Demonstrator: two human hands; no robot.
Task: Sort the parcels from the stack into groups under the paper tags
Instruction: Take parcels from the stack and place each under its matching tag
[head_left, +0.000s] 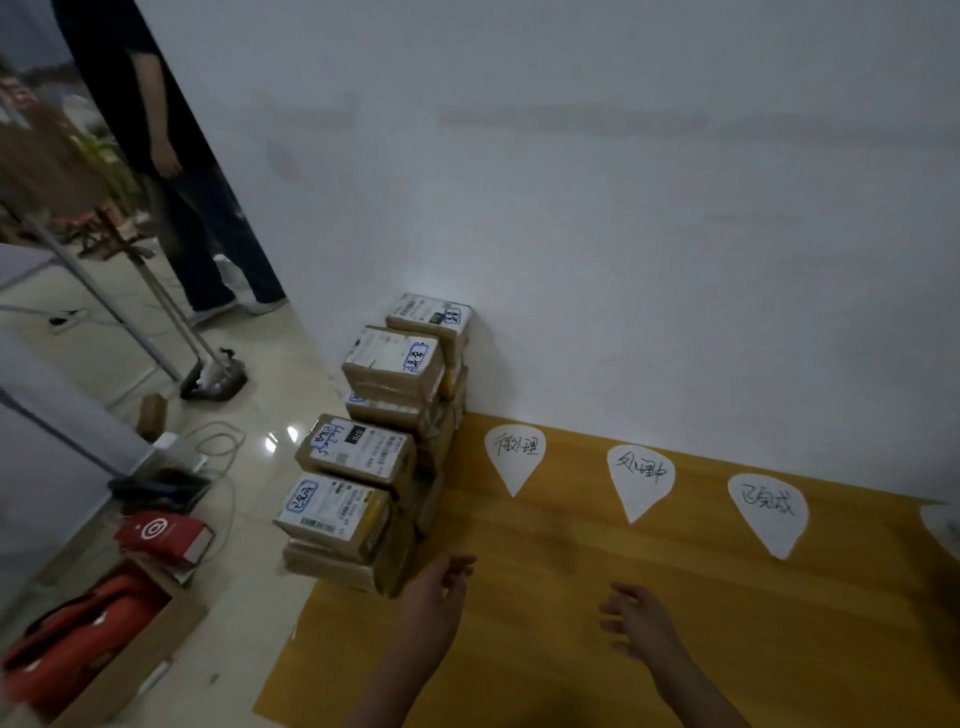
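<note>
While your left grip (434, 597) and right grip (639, 618) hover over the mat (545, 675), fingers loose and holding nothing, the left one near the stack, the parcels (363, 452) stand piled at the mat's left edge by the wall (623, 260), beside the tags (514, 457) lying in a row.

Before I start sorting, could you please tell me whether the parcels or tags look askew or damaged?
Nothing looks damaged. The parcel stacks are untidy: the nearest top parcel sits twisted on those beneath. The paper tags lie flat in a row.
</note>
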